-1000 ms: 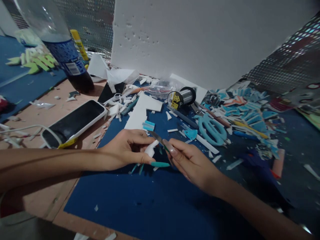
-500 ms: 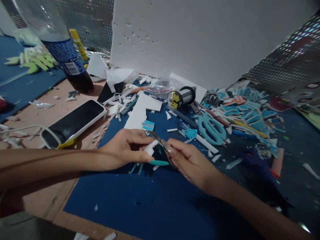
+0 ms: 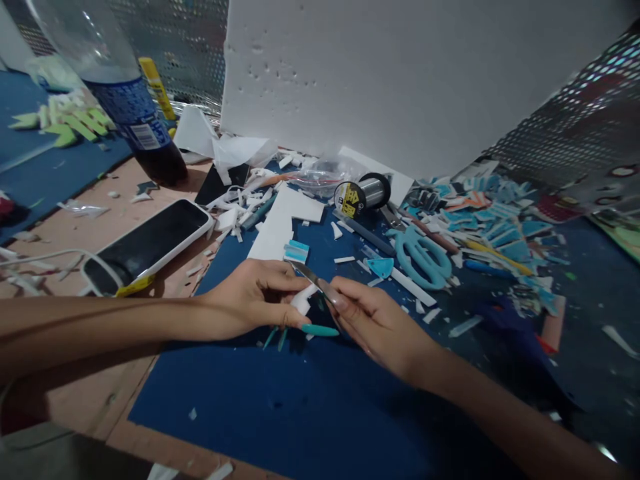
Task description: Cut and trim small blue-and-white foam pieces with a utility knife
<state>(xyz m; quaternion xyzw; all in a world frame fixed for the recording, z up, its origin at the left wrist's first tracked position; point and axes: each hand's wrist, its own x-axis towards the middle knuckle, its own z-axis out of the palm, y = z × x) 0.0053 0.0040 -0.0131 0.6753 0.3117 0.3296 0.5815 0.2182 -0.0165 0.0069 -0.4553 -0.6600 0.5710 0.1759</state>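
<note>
Two bare hands at work over a flat, dark-blue mat. Left hand, with long teal nails, is closed at thumb and fingers on a small, white, foam-like piece. Piece sits above the mat, near its middle, one end poking out toward the other hand.

Right hand: fingers narrowed tight around a slim knife with a grey metal blade; most of the handle hidden in the grip. Blade slants across the gap, tip over the left fingers. From where I stand, cannot tell whether its edge touches the piece.

Just beyond the left hand: a flat, white, L-shaped board, and beside it a small blue-and-white scrap. Right of these, scissors with light-blue looped handles; behind them, a spool with a black-and-yellow label lying on its side. Farther right, a heap of blue and white offcuts.

Left side, on the pinkish tabletop: a dark-screened phone in a white case, and beyond it a clear plastic bottle with a blue label, dark liquid at the bottom.
</note>
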